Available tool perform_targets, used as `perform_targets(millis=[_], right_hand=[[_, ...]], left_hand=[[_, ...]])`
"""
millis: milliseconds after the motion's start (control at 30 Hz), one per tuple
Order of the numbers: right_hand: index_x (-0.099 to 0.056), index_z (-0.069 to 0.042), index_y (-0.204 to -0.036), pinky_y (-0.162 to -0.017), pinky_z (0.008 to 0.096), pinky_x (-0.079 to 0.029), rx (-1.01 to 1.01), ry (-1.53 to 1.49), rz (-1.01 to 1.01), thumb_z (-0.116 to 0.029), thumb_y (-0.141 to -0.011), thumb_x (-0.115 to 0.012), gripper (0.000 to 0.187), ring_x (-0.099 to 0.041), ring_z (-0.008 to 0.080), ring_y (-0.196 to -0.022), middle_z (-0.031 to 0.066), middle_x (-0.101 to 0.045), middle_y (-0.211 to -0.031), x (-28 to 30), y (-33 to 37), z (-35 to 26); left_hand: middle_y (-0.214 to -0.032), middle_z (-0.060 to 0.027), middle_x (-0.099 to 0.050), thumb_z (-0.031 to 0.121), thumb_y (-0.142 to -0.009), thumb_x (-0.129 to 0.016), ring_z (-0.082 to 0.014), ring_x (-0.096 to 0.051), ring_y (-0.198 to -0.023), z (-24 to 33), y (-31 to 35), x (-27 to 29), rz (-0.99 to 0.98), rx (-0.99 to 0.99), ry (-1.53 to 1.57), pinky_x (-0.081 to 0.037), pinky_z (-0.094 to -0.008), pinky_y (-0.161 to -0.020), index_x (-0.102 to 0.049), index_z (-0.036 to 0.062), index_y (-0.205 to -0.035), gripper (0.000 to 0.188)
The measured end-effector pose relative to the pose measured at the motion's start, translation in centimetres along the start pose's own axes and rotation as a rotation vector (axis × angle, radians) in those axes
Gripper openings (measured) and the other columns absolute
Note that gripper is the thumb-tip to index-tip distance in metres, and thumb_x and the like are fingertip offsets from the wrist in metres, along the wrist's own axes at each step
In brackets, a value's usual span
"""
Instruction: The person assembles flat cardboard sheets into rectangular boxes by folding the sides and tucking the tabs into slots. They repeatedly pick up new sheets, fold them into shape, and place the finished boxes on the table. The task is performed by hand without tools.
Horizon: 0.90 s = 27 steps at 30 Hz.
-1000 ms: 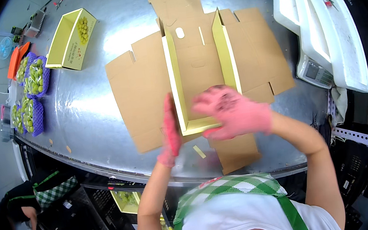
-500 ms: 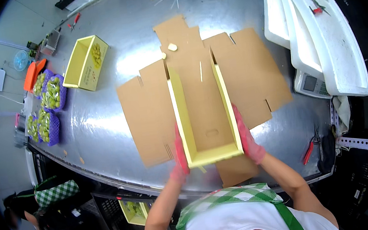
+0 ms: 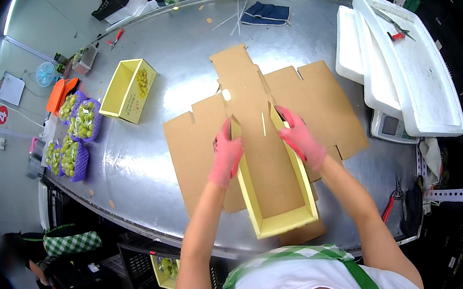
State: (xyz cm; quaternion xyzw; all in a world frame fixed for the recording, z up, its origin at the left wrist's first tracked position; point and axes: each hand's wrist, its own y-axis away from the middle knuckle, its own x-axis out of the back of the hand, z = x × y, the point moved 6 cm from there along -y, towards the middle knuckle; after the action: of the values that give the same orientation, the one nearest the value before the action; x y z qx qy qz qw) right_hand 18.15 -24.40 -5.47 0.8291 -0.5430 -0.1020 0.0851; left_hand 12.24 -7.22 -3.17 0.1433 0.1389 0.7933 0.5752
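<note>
Standing open in the head view, the yellow-walled carton (image 3: 287, 221) sits toward the near middle of the metal table (image 3: 125, 175), over flat brown cardboard (image 3: 334, 111). The left hand (image 3: 226, 155) and right hand (image 3: 302, 140), both in pink gloves, each pinch the far part of one side wall. It should handle as light, stiff along its folds but easily creased; those wall ends look a sound place to hold. Some fingertips are hidden, so their exact contact is hard to judge; the carton covers cardboard beneath it.
</note>
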Motion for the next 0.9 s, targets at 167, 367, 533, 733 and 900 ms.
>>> perform_targets(millis=[167,367,533,733,900], right_hand=[[-0.053,-0.005,-0.108,-0.058,0.0237,-0.040,-0.063,0.035,-0.064,0.005,-0.075,-0.040,0.037,-0.050,0.0094,-0.069,0.0032,-0.055,-0.092,0.0,7.2,1.9],[-0.054,-0.002,-0.095,-0.050,0.0193,-0.035,-0.124,0.315,-0.143,0.006,-0.075,-0.038,0.026,-0.041,0.0054,-0.058,0.0048,-0.058,-0.102,-2.3,9.7,1.9],[-0.033,-0.009,-0.129,-0.077,0.0253,-0.042,-0.072,-0.048,-0.194,-0.011,-0.083,-0.048,0.048,-0.050,0.0130,-0.091,0.0088,-0.044,-0.121,-1.0,8.3,2.5],[-0.019,-0.007,-0.138,-0.095,0.0340,-0.037,-0.061,-0.226,0.041,-0.045,-0.091,-0.042,0.065,-0.047,0.0201,-0.108,0.0111,-0.039,-0.129,3.5,1.8,3.9],[-0.044,-0.002,-0.124,-0.091,0.0299,-0.039,-0.070,-0.406,-0.398,-0.048,-0.091,-0.040,0.057,-0.051,0.0157,-0.101,0.0074,-0.056,-0.110,-0.4,1.3,-0.9]], left_hand=[[-0.105,-0.0059,-0.061,-0.002,-0.075,-0.050,-0.0101,-0.058,-0.085,-4.0,4.8,0.5,-0.269,0.009,0.068,-0.046,-0.0231,-0.074,-0.055,0.0014,-0.115,0.041],[-0.100,-0.0077,-0.061,0.026,-0.077,-0.062,-0.0210,-0.060,-0.091,1.4,8.5,-3.9,-0.490,-0.500,-1.039,-0.047,-0.0310,-0.076,-0.054,0.0080,-0.115,0.042],[-0.087,-0.0057,-0.060,0.034,-0.081,-0.058,-0.0236,-0.059,-0.080,-0.8,7.7,-4.8,-0.388,-0.576,-1.111,-0.047,-0.0340,-0.068,-0.059,0.0141,-0.103,0.029],[-0.084,-0.0038,-0.060,0.034,-0.082,-0.057,-0.0219,-0.060,-0.076,0.5,9.0,-6.5,-0.463,-0.590,-1.209,-0.047,-0.0341,-0.064,-0.061,0.0142,-0.095,0.024],[-0.083,-0.0026,-0.060,0.031,-0.081,-0.058,-0.0214,-0.059,-0.074,-0.7,7.9,-5.3,-0.409,-0.642,-1.198,-0.047,-0.0333,-0.063,-0.062,0.0148,-0.093,0.020]])
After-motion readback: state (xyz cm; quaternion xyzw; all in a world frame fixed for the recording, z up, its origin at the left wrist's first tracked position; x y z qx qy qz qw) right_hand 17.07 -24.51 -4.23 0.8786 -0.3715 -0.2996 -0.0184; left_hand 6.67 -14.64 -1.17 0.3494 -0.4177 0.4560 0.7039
